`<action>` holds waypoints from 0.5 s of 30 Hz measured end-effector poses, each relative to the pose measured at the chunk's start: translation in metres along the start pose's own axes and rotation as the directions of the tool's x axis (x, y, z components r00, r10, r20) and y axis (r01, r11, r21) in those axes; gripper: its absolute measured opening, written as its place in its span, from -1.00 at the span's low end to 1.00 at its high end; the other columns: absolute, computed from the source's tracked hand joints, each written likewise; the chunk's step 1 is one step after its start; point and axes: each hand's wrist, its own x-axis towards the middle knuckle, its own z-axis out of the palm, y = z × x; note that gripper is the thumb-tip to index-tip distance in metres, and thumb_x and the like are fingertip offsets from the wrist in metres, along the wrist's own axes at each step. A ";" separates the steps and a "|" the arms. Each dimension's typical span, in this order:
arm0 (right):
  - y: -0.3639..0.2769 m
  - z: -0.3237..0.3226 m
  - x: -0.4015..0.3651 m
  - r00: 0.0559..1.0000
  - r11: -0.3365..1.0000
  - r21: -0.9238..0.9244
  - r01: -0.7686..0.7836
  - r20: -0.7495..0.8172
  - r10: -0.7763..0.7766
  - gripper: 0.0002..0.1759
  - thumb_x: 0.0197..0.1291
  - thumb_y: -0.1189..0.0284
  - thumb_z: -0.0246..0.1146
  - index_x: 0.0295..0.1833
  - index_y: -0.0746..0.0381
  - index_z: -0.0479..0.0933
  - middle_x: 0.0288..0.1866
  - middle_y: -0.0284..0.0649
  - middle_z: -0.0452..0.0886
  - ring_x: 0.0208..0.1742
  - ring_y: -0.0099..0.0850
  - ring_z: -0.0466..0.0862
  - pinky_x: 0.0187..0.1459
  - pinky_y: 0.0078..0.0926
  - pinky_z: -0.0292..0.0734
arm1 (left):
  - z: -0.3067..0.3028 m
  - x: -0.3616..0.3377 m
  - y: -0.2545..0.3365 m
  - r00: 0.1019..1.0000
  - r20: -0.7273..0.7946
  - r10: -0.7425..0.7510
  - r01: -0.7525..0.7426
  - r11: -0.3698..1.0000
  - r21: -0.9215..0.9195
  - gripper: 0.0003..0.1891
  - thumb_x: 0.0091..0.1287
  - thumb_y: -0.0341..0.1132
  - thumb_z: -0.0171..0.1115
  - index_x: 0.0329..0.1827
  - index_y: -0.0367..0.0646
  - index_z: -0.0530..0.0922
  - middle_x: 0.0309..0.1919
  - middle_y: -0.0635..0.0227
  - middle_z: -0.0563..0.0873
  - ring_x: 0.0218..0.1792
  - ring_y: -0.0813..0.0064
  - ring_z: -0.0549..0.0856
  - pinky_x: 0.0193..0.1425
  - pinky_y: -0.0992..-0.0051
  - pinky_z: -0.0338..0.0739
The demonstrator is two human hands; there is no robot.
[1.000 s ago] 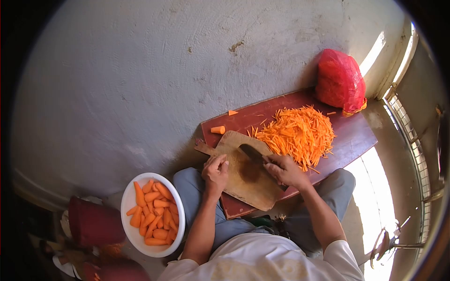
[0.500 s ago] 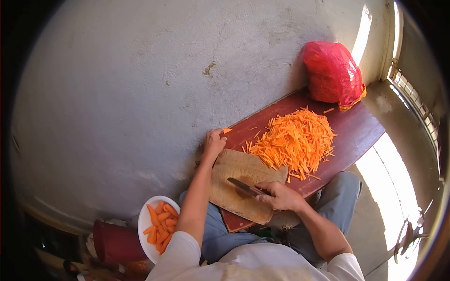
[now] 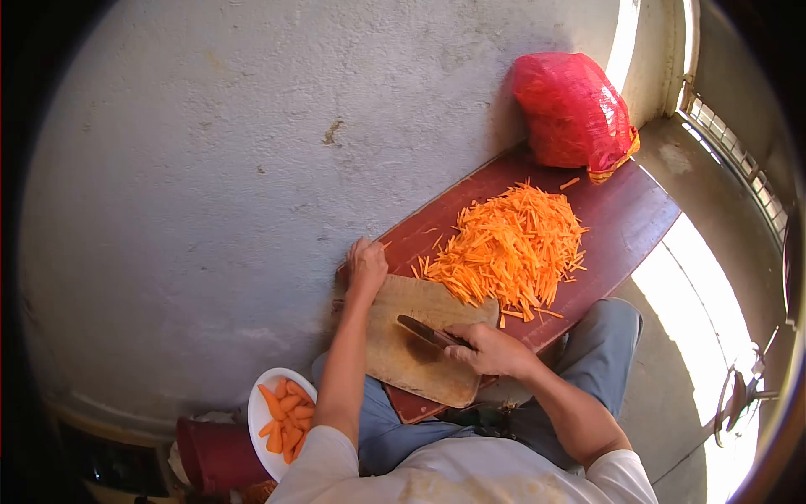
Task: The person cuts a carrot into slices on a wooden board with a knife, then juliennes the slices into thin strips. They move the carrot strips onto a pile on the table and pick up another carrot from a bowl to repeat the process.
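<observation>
Grips knife (image 3: 424, 330) over cutting board (image 3: 411, 370) in closed right hand (image 3: 491, 349); curls left hand (image 3: 367, 267) at board's far corner, hold unclear. Already cut: heap of carrot strips (image 3: 508, 248) on surface (image 3: 625, 214). To do: carrot pieces (image 3: 284, 413) in bowl (image 3: 254, 401).

The knife (image 3: 422, 329) is lying low across the wooden cutting board (image 3: 407, 370), dark blade pointing left, its handle gripped in the right hand (image 3: 491, 349). The pale, worn board is sitting askew on the dark red worktop (image 3: 625, 218), with the left hand (image 3: 367, 265) resting at its far corner.
</observation>
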 end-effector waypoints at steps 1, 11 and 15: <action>0.004 0.000 0.000 1.000 1.000 -0.007 0.007 -0.019 -0.008 -0.58 0.58 0.33 0.34 0.40 0.30 0.65 -0.19 0.06 0.76 -0.18 -0.20 0.75 -0.05 -0.15 0.69 | -0.010 -0.011 0.009 0.997 -0.048 -0.056 0.049 0.988 -0.145 -0.73 0.52 -0.47 0.27 0.17 -0.32 0.83 -0.04 -0.05 0.81 0.06 -0.04 0.78 0.25 0.03 0.63; -0.011 0.001 -0.004 0.993 0.995 0.045 -0.094 -0.071 0.097 -0.55 0.62 0.34 0.34 0.46 0.32 0.62 -0.23 -0.14 0.69 -0.24 -0.43 0.64 -0.14 -0.29 0.67 | -0.036 -0.186 0.112 0.938 0.163 -0.305 0.332 0.666 -0.668 -0.68 0.49 -0.48 0.43 0.27 -0.34 0.78 -0.30 0.10 0.79 -0.29 0.16 0.80 -0.10 0.27 0.68; -0.024 0.002 -0.008 0.996 0.998 -0.027 -0.058 -0.075 0.056 -0.55 0.58 0.37 0.37 0.42 0.39 0.63 -0.10 0.16 0.77 -0.08 -0.12 0.78 0.06 -0.14 0.68 | -0.055 -0.181 0.114 0.993 0.042 -0.107 0.113 0.850 -0.514 -0.74 0.41 -0.48 0.48 0.14 -0.32 0.80 -0.22 0.05 0.79 -0.14 -0.03 0.80 -0.01 0.13 0.66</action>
